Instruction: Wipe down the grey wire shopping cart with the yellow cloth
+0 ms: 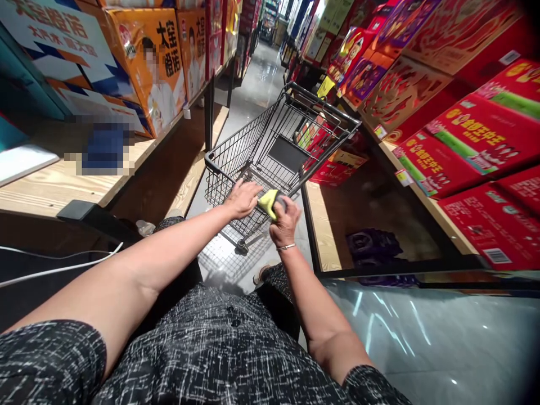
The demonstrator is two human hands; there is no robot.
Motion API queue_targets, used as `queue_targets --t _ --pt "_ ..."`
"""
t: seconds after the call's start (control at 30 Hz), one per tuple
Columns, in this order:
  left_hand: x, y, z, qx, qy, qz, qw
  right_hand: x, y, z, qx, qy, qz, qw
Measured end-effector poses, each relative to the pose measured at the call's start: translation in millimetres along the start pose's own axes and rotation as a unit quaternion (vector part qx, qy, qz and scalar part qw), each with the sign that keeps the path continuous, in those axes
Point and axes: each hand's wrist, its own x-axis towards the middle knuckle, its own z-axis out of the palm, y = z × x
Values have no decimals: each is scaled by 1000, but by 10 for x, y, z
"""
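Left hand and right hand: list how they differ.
The left hand is flatter; the right hand is curled. The right hand grips a yellow cloth; the left hand is beside it. The right hand has a wrist bracelet; the left hand shows none. Both hands are ungloved.

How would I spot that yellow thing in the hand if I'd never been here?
Find the dark wire shopping cart between the shelves. Over its near end in this view, look for the person's right hand, with a bracelet at the wrist. It holds what looks like a cloth, bright yellow-green with a dark grey part, unlike the cart's plain dark wire.
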Motion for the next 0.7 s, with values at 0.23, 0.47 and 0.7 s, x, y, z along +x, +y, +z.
queue_targets --t 0.23,0.47,0.7 --pt "-68 -113 50 -21 -35 81 996 -40 -69 105 67 -56 -109 990" --pt "-68 -146 -87 -56 -60 41 996 687 829 229 121 -75 -40 989" --pt "-133 -245 -228 -105 -56 -16 993 1031 929 427 130 -11 78 988"
